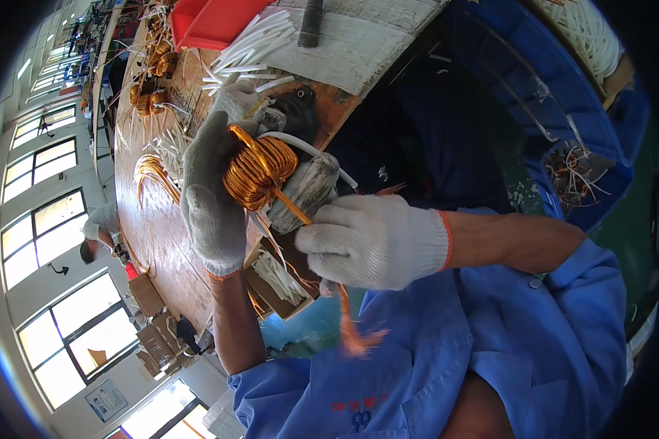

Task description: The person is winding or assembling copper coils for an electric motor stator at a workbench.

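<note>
A copper wire coil (pixel 260 174), wound tight in a thick ring shape, is in the middle of the view. My left hand (pixel 214 186), in a white knitted glove with grey-stained patches, cups it from the left side. My gloved right hand (pixel 377 240) pinches a thick copper lead (pixel 291 205) that runs from the coil down to its fingers. Below that hand hang frayed copper strands (pixel 357 338), smeared by motion. Beside the coil is a worn grey wrapped block (pixel 307 192), and a white tube (pixel 300 143) curves over it.
On the wooden bench (pixel 150 241) lie white tubes (pixel 252 45), more copper coils (pixel 154 99) and a bundle of copper wire (pixel 154 174). A red bin (pixel 212 22) stands at the far edge. Blue crates (pixel 523 88) are at right; a carton (pixel 274 293) holds white pieces.
</note>
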Demonstrator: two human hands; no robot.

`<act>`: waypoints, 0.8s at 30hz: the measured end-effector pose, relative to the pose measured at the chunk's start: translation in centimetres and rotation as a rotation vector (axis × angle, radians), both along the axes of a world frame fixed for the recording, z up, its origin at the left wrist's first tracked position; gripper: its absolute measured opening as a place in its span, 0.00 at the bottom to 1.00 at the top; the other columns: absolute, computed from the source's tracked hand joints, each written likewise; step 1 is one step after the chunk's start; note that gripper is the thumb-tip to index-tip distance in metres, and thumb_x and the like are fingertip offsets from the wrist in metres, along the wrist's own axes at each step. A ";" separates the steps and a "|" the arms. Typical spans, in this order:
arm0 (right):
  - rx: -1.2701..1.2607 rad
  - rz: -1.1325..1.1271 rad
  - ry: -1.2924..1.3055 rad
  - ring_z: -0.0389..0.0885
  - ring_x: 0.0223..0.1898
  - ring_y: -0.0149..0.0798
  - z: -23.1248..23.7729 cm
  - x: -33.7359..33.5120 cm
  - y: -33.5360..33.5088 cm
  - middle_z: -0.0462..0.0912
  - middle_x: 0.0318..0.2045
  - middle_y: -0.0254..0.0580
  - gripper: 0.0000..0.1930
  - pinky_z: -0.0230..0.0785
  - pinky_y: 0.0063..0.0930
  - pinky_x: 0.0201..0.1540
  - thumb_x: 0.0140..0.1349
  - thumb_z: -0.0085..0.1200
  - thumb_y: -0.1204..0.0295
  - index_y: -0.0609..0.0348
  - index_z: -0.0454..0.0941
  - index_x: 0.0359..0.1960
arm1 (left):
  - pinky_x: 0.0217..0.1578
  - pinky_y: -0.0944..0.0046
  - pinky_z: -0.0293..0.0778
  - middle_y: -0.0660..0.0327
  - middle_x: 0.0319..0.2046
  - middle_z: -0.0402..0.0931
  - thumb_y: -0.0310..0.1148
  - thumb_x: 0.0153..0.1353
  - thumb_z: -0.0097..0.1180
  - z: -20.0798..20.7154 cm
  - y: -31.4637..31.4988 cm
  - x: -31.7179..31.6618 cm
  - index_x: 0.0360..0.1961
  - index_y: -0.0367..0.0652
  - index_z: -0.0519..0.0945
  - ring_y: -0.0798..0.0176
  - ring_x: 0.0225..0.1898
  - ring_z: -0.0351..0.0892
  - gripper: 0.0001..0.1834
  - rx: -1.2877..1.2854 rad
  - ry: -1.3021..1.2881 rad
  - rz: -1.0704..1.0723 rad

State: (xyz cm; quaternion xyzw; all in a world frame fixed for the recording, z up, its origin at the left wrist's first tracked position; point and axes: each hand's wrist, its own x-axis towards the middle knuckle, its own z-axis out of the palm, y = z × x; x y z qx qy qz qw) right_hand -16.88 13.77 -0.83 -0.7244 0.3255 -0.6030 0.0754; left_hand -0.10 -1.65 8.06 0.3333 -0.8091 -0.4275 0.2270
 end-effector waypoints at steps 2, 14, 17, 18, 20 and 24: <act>0.058 0.045 0.036 0.84 0.39 0.43 0.4 0.4 0.6 0.82 0.37 0.41 0.11 0.80 0.35 0.38 0.58 0.66 0.64 0.59 0.84 0.34 | 0.73 0.47 0.73 0.42 0.68 0.77 0.79 0.77 0.30 -0.5 0.1 0.2 0.82 0.29 0.60 0.47 0.72 0.77 0.60 0.021 0.043 0.000; 0.054 0.126 -0.154 0.83 0.37 0.44 -0.3 1.9 5.2 0.82 0.42 0.46 0.16 0.83 0.40 0.39 0.60 0.70 0.61 0.60 0.82 0.39 | 0.71 0.48 0.76 0.43 0.67 0.78 0.72 0.75 0.52 -0.8 -0.3 0.3 0.81 0.26 0.62 0.48 0.69 0.80 0.57 -0.008 0.123 -0.130; 0.014 0.236 -0.234 0.87 0.38 0.46 -1.7 0.4 4.1 0.83 0.51 0.49 0.13 0.85 0.42 0.42 0.70 0.68 0.69 0.62 0.82 0.51 | 0.69 0.51 0.77 0.46 0.65 0.79 0.44 0.64 0.73 0.0 1.1 -0.1 0.77 0.26 0.67 0.51 0.67 0.81 0.48 -0.102 0.076 -0.106; 0.086 0.293 -0.339 0.87 0.39 0.45 -1.6 -0.2 3.9 0.84 0.53 0.50 0.13 0.86 0.41 0.42 0.72 0.66 0.69 0.62 0.82 0.52 | 0.68 0.53 0.77 0.47 0.64 0.80 0.32 0.59 0.80 0.0 1.6 -0.4 0.75 0.26 0.70 0.52 0.66 0.82 0.47 -0.133 0.047 -0.077; 0.184 0.348 -0.489 0.88 0.39 0.42 -1.3 -1.9 3.2 0.85 0.53 0.50 0.13 0.85 0.36 0.42 0.77 0.60 0.66 0.63 0.84 0.54 | 0.66 0.56 0.79 0.50 0.61 0.81 0.23 0.50 0.82 -0.2 1.8 -0.7 0.71 0.29 0.76 0.55 0.62 0.83 0.45 -0.165 -0.009 0.017; 0.252 0.162 -0.619 0.88 0.36 0.32 0.2 -4.4 0.3 0.88 0.44 0.48 0.24 0.83 0.27 0.41 0.87 0.46 0.53 0.62 0.86 0.50 | 0.65 0.55 0.78 0.52 0.59 0.82 0.28 0.49 0.84 0.0 2.0 -0.9 0.67 0.33 0.82 0.55 0.61 0.83 0.42 -0.215 -0.081 0.095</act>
